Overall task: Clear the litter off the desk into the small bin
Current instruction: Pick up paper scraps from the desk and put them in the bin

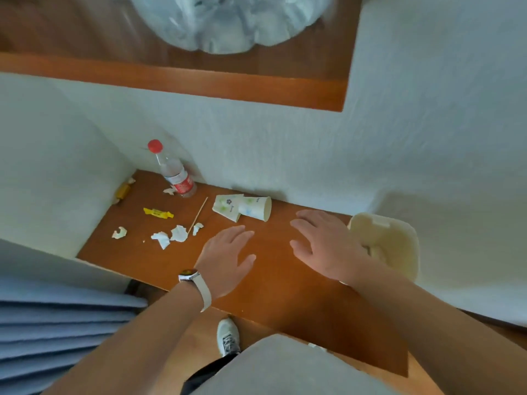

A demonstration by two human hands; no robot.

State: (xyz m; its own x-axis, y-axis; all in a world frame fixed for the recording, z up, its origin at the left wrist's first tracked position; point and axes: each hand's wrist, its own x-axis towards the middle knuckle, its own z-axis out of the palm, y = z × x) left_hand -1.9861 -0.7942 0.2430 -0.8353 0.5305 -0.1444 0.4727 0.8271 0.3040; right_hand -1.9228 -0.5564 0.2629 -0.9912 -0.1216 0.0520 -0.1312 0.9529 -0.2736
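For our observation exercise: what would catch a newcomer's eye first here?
The left hand and right hand spread open over the brown desk. Left of them lie paper scraps, a yellow wrapper and a stick; tipped paper cups and a red-capped bottle sit by the wall. The cream bin stands at the right end.

Left forearm (137, 337) and right forearm (427, 323) are bare as far as the frame shows, as are the left hand (228, 258) and right hand (322, 246). Left wrist carries a watch (189, 274) with a round dark face in a silver-toned case, on a smooth off-white strap (206, 296) (dial too blurred to read). Lower in view: one white lace-up trainer (228, 336) with greyish lacing, and next to it a strip of black trouser cloth (205, 372).
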